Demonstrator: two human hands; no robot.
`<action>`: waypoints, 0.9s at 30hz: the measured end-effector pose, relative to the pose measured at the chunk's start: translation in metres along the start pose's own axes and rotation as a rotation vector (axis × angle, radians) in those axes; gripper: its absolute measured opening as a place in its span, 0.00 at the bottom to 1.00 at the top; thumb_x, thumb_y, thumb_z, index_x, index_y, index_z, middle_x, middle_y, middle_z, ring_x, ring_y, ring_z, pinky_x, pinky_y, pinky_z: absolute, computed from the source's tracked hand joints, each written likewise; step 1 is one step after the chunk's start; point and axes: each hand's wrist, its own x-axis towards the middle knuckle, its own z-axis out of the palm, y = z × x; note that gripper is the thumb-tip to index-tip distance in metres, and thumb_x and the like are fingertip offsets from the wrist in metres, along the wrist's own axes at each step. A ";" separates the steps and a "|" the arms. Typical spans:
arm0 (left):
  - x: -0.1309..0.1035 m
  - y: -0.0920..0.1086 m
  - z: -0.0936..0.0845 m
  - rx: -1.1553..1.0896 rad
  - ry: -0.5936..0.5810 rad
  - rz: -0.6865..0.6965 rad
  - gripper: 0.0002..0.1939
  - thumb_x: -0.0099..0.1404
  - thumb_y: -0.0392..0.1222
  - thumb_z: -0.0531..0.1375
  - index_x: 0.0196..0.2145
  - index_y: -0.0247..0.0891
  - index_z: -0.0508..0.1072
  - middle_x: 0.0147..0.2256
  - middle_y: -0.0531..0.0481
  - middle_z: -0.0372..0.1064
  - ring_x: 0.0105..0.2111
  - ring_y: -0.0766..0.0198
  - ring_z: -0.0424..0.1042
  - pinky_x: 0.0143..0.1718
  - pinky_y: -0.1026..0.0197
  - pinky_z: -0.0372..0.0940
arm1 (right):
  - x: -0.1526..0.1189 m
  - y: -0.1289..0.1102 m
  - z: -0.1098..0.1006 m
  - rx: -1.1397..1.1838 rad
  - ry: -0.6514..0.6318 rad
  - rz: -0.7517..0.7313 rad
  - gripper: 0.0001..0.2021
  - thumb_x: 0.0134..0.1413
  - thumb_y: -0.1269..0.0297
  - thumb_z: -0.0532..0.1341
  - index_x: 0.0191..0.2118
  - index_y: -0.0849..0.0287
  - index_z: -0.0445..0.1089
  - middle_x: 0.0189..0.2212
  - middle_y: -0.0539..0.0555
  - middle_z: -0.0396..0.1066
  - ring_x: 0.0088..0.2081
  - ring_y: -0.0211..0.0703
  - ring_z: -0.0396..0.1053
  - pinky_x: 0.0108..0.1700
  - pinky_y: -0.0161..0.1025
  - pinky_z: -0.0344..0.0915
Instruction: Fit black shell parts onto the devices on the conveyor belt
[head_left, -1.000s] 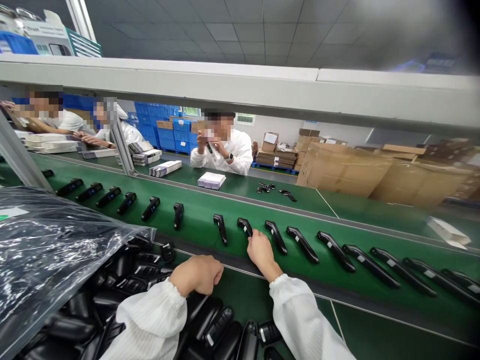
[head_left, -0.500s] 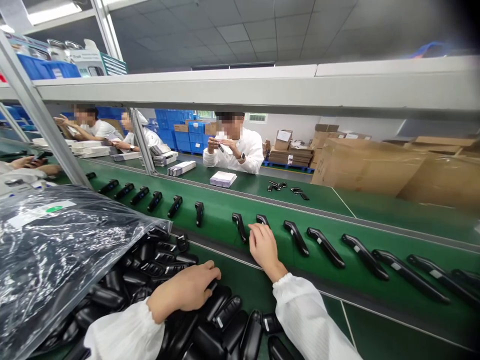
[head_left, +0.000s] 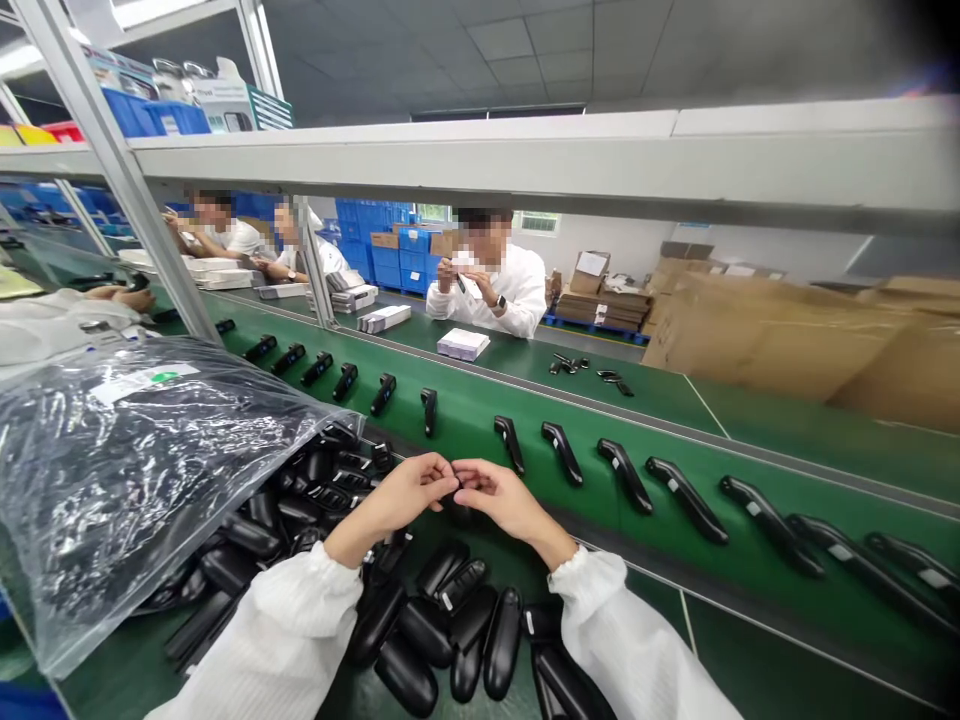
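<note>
My left hand point(head_left: 409, 492) and my right hand point(head_left: 501, 497) meet above the front edge of the green conveyor belt point(head_left: 480, 400). Their fingertips are closed on a black plastic handheld device point(head_left: 459, 512), mostly hidden by the fingers. Below them, a loose pile of similar black devices point(head_left: 427, 630) lies on the green table. More of these spill from the mouth of a clear plastic bag point(head_left: 247, 420) at the left. Along the belt runs a spaced row of angled black devices point(head_left: 626, 475), several of them with a small pale label.
A white shelf beam point(head_left: 450, 165) crosses above the belt, held by metal posts point(head_left: 139, 200). Across the line a co-worker point(head_left: 510, 290) in white handles a small item beside a white box point(head_left: 463, 344). Small black parts point(head_left: 570, 364) and large cartons point(head_left: 772, 330) are at the right.
My right hand has drawn back from a device on the belt to meet my left hand, which rose from the pile. Both now close on a black device. The view has shifted slightly.
</note>
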 end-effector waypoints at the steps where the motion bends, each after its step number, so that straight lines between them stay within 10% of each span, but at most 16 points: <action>1: 0.000 0.001 0.004 -0.010 0.034 0.007 0.19 0.67 0.56 0.48 0.39 0.38 0.66 0.37 0.49 0.71 0.37 0.62 0.73 0.34 0.63 0.69 | 0.001 -0.003 0.000 0.008 -0.016 0.012 0.21 0.51 0.60 0.66 0.52 0.55 0.70 0.43 0.53 0.75 0.42 0.42 0.72 0.46 0.41 0.68; 8: -0.018 -0.037 -0.019 0.265 0.384 -0.083 0.16 0.64 0.53 0.52 0.40 0.39 0.69 0.43 0.45 0.70 0.46 0.54 0.70 0.50 0.53 0.65 | -0.005 -0.003 -0.058 -0.484 0.464 0.185 0.13 0.50 0.64 0.64 0.43 0.55 0.76 0.36 0.52 0.76 0.38 0.43 0.73 0.45 0.40 0.66; 16: 0.001 -0.067 -0.035 0.525 0.491 -0.250 0.19 0.61 0.55 0.56 0.39 0.35 0.72 0.43 0.35 0.71 0.52 0.38 0.65 0.50 0.41 0.61 | -0.013 0.028 -0.072 -1.197 0.447 0.425 0.18 0.59 0.71 0.56 0.55 0.59 0.69 0.44 0.61 0.75 0.45 0.52 0.72 0.47 0.42 0.63; 22: 0.015 -0.071 -0.029 0.360 0.504 -0.283 0.09 0.56 0.39 0.58 0.36 0.37 0.71 0.39 0.38 0.73 0.48 0.44 0.70 0.51 0.46 0.62 | -0.009 0.038 -0.079 -1.356 0.548 0.448 0.14 0.63 0.67 0.55 0.49 0.70 0.70 0.42 0.67 0.73 0.46 0.55 0.70 0.48 0.45 0.62; 27: 0.011 -0.061 -0.029 -0.032 0.494 -0.276 0.10 0.56 0.45 0.59 0.34 0.38 0.69 0.33 0.44 0.74 0.40 0.50 0.74 0.47 0.49 0.67 | -0.011 0.031 -0.079 -1.309 0.711 0.340 0.20 0.66 0.58 0.52 0.56 0.66 0.67 0.51 0.69 0.69 0.53 0.63 0.64 0.50 0.54 0.62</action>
